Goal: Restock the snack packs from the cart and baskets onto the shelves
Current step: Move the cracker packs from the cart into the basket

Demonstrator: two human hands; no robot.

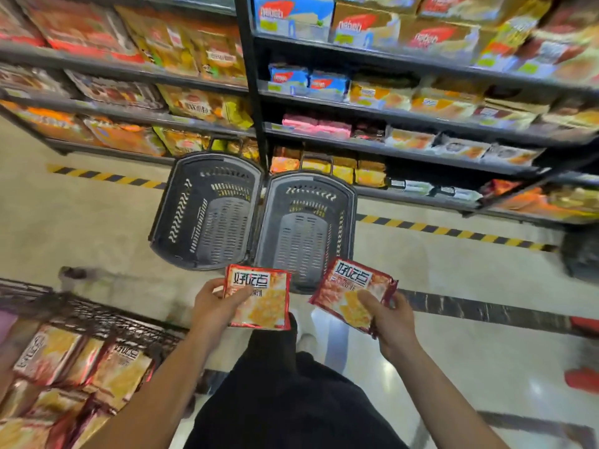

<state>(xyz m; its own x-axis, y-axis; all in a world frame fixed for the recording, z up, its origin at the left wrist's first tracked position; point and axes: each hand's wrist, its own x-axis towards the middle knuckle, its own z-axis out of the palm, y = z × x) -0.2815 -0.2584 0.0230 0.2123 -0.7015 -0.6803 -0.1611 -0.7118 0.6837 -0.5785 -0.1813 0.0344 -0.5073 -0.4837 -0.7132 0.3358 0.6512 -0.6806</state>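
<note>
one pack [259,298] pinched by left hand [212,304], another pack [353,294] by right hand [390,322]; shelves [405,121] ahead at frame top, right hand nearer.

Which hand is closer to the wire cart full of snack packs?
Left. The left hand is just right of the wire cart; the right hand is farther right, across the person's body.

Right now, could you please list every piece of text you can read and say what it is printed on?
"好吃点": left-hand snack pack.
"好吃点": right-hand snack pack.
"nabati": blue wafer box on the top shelf.
Smaller print on both packs, cart packs and shelf price tags: too blurred to read.
</note>
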